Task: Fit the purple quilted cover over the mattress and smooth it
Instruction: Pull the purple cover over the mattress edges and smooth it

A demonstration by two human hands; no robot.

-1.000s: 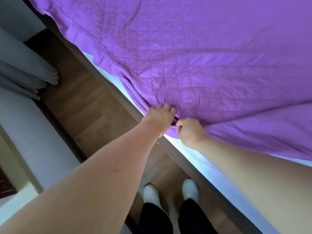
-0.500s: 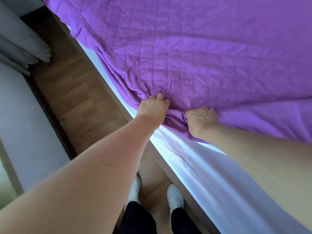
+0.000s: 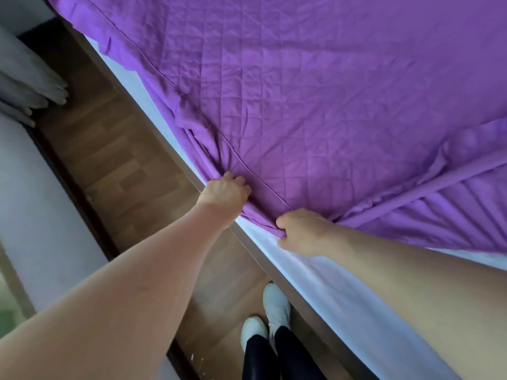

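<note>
- The purple quilted cover (image 3: 315,105) lies spread across the top of the mattress (image 3: 323,281). Its near hem is bunched at the mattress's side edge, and a white strip of mattress shows bare below it.
- The left hand (image 3: 225,192), at the end of an outstretched arm, has its knuckles up and its fingers curled into the bunched hem at that edge.
- The right hand (image 3: 304,231), just beside it but apart, is fisted round a fold of the hem, with its forearm over the bare mattress.
- A brown bed frame (image 3: 255,250) runs along the mattress's side.
- The wooden floor (image 3: 109,160) lies beyond the frame; feet in white footwear (image 3: 276,300) stand against it.
</note>
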